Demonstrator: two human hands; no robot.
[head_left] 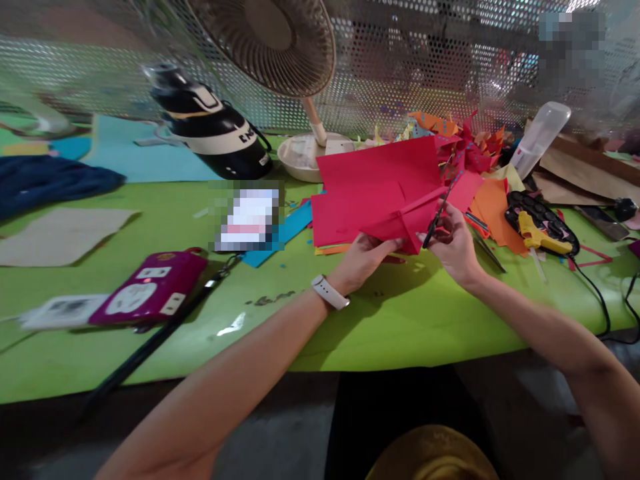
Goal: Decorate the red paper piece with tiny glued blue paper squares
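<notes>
Red paper (365,200) lies in large sheets at the middle of the green table. My left hand (367,257), with a white band on the wrist, pinches a folded red piece (413,223) by its near edge. On the right, my right hand (453,247) is closed on dark scissors (437,223), whose blades point up and away beside the folded piece's right side. Whether the blades touch the paper is hard to tell. Orange and yellow sheets peek out under the red stack.
Behind stand a fan (315,123) and a black-and-white bottle (220,130). Left are a phone (250,217) and a purple power bank (155,287). To the right lie orange paper (493,210), a yellow glue gun (540,237) on a black tray, and a clear bottle (543,137).
</notes>
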